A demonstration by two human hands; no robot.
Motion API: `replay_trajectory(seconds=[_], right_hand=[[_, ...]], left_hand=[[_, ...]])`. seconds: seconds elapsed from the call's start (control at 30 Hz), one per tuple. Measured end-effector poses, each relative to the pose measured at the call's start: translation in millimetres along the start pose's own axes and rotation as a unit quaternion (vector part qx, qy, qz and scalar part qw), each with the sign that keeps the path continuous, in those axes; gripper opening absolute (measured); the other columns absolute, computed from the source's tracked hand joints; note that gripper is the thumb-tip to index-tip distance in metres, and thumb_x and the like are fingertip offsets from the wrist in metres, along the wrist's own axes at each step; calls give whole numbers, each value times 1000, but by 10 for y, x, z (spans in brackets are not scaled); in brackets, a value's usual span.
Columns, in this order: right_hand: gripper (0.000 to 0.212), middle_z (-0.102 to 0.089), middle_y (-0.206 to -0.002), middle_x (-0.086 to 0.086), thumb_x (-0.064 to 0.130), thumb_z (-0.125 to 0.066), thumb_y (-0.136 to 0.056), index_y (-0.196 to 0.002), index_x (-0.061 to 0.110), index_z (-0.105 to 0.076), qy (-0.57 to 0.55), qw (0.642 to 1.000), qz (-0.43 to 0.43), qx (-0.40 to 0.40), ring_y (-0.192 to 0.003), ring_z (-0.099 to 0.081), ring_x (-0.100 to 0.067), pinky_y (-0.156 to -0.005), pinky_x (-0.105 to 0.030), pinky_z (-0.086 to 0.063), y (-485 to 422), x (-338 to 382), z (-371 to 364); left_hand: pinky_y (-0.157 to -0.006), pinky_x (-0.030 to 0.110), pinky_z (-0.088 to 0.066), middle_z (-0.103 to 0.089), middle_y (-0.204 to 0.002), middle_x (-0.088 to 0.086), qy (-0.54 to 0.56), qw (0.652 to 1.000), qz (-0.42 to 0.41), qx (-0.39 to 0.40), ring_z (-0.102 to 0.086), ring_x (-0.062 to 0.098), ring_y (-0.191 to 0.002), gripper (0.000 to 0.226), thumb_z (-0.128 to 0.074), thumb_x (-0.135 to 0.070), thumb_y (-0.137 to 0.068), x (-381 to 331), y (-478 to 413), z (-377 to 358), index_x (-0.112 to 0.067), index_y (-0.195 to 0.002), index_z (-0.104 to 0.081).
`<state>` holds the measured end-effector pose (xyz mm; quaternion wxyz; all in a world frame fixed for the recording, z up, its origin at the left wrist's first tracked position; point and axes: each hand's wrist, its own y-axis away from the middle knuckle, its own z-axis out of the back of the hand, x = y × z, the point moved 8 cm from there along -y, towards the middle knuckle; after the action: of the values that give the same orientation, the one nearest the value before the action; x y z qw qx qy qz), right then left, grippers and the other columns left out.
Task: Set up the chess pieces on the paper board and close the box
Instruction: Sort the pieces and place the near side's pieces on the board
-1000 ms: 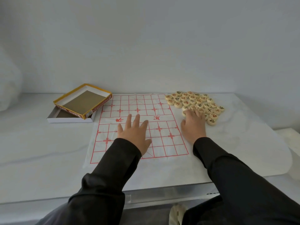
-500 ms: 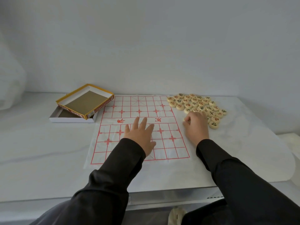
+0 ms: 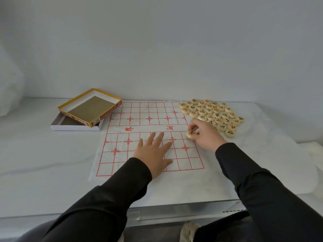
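Right hand grip: pinching one chess piece with a black mark, at the right edge of the paper board.
Left hand grip open, fingers flat on the board's near half. Other pieces clustered on the tabletop just right of the board's far half. Box open at far left, yellow lid resting tilted across white tray.
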<state>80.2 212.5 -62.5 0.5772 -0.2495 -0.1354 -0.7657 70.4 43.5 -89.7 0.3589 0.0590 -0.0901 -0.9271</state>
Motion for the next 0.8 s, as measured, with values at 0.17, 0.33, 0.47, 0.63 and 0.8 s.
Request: replay_trajectory(seconds=[0.17,0.33,0.47,0.63,0.8], right_hand=[[28,-58,-96,8,-2,-64,-81,-90,23,-56,9,1000,8,19,-94,-55,-10,-76,-17,-40,0,2,-56],[32,-59,-100,5,-6,-62,-80,-98,20,-58,24,999,6,34,-94,-55,-11,-79,-19,-41,2,28,-79],[38,-59,-101,5,-8,-61,-79,-107,18,-60,4,1000,4,27,-94,-54,-9,-79,-17,-41,20,3,-67],[47,-58,-103,3,-7,-62,-79,-120,17,-57,-4,999,-9,32,-99,-55,-12,-84,-21,-44,29,-50,-80],[43,-57,-119,3,13,-66,-83,-124,17,-57,-15,1000,-1,-21,-116,-49,-12,-95,-20,-34,49,-59,19]], left_hand=[[-115,50,-7,7,-157,1,-1,1000,1,10,6,27,-144,65,-33,-55,-93,-8,23,-32,-32,-148,-6],[-115,50,-13,-1,-157,1,10,1000,-2,28,0,27,-144,62,-36,-50,-95,12,30,-121,-31,-148,-10],[-114,52,-15,-4,-157,1,16,999,2,37,-2,26,-144,62,-38,-49,-95,14,12,-125,-31,-148,-11],[-114,53,-16,-4,-157,1,14,999,7,39,-3,26,-144,62,-38,-49,-95,7,10,-126,-31,-148,-11],[-114,54,-14,0,-157,1,14,999,18,43,0,27,-144,62,-37,-49,-95,-9,4,-122,-30,-148,-10]])
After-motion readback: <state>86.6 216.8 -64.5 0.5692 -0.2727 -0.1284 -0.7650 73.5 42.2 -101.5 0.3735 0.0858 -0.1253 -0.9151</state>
